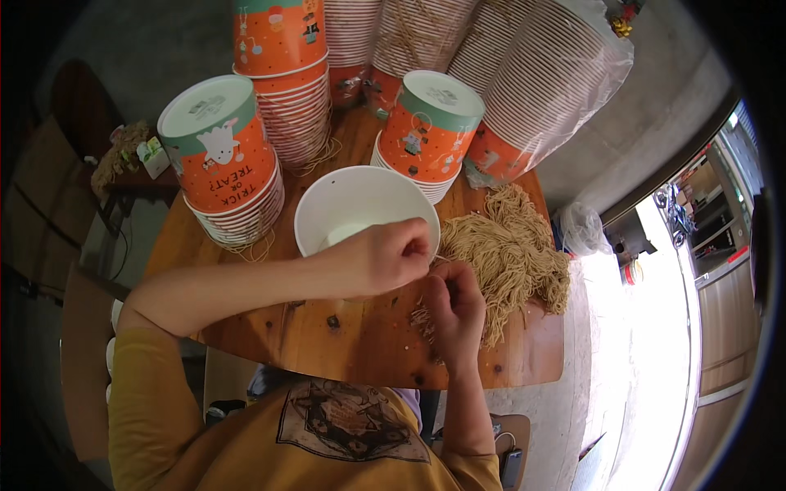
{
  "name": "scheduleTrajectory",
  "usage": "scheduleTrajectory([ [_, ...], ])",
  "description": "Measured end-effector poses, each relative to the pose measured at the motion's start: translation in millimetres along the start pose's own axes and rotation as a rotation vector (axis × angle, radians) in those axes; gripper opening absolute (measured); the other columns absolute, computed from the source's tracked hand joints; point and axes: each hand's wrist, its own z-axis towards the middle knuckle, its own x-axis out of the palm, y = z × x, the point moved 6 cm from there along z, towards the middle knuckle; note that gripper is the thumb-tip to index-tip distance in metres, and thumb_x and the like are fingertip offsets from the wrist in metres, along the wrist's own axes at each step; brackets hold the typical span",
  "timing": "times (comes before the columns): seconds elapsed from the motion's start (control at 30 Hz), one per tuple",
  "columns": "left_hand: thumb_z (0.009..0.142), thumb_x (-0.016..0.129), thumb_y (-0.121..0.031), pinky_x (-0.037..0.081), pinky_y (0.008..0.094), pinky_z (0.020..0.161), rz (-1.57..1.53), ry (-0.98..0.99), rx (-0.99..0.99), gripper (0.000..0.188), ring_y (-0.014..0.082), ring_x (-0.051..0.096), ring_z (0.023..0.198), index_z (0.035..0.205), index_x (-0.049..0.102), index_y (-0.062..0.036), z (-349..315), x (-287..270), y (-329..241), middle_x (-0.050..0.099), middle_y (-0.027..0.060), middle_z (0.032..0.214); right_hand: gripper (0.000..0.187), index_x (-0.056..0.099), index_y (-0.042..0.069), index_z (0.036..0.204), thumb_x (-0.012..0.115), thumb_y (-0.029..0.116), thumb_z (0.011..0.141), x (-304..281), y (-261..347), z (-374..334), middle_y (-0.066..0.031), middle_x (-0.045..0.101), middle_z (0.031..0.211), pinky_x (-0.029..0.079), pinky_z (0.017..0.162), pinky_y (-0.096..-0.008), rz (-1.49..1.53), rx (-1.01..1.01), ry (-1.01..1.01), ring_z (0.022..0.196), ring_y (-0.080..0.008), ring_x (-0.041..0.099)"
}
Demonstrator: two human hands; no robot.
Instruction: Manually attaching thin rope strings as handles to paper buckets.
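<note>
A paper bucket with a white inside [344, 196] stands mouth up on the wooden table in front of me. My left hand [381, 255] reaches across its near side, fingers closed at the right part of the rim. Just right of the bucket, my right hand [456, 304] is closed in a pinch. Between the two hands shows a short bit of pale string [441, 259]; the fingers hide most of it. A loose heap of tan strings [516, 258] lies beside my right hand.
Upside-down stacks of orange and green paper buckets stand on the wooden table [270, 335]: one at left [221, 151], one behind it [282, 82], one behind the white bucket [430, 131]. Plastic-wrapped bucket stacks [548, 82] fill the back. A bright doorway [630, 344] is at right.
</note>
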Motion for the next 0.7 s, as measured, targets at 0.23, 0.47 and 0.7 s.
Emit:
scheduleTrajectory([
  [0.23, 0.088, 0.062, -0.016, 0.043, 0.0218, 0.064, -0.572, 0.162, -0.407, 0.017, 0.0082, 0.055, 0.077, 0.099, 0.054, -0.0062, -3, 2, 12, 0.058, 0.0015, 0.091, 0.011, 0.057, 0.004, 0.088, 0.067, 0.001, 0.085, 7, 21, -8, -0.0030, 0.058, 0.079, 0.045, 0.054, -0.0222, -0.142, -0.141, -0.129, 0.060, -0.0086, 0.055],
  [0.47, 0.089, 0.062, -0.009, 0.047, 0.0242, 0.073, -0.723, 0.164, -0.412, 0.018, 0.0102, 0.057, 0.086, 0.104, 0.053, -0.0047, -4, 5, 17, 0.058, 0.0029, 0.098, 0.014, 0.060, 0.004, 0.096, 0.066, 0.000, 0.085, 6, 34, -12, -0.0054, 0.059, 0.074, 0.045, 0.051, -0.0239, -0.383, -0.368, -0.108, 0.056, -0.0129, 0.056],
  [0.7, 0.088, 0.061, -0.004, 0.049, 0.0283, 0.076, -0.486, 0.203, -0.204, 0.019, 0.0133, 0.058, 0.087, 0.104, 0.050, -0.0032, -4, 2, 10, 0.059, 0.0054, 0.101, 0.032, 0.039, 0.005, 0.131, 0.043, 0.010, 0.099, -8, -5, -3, -0.0038, 0.061, 0.080, 0.045, 0.052, -0.0183, 0.347, 0.096, -0.056, 0.063, -0.0075, 0.055],
])
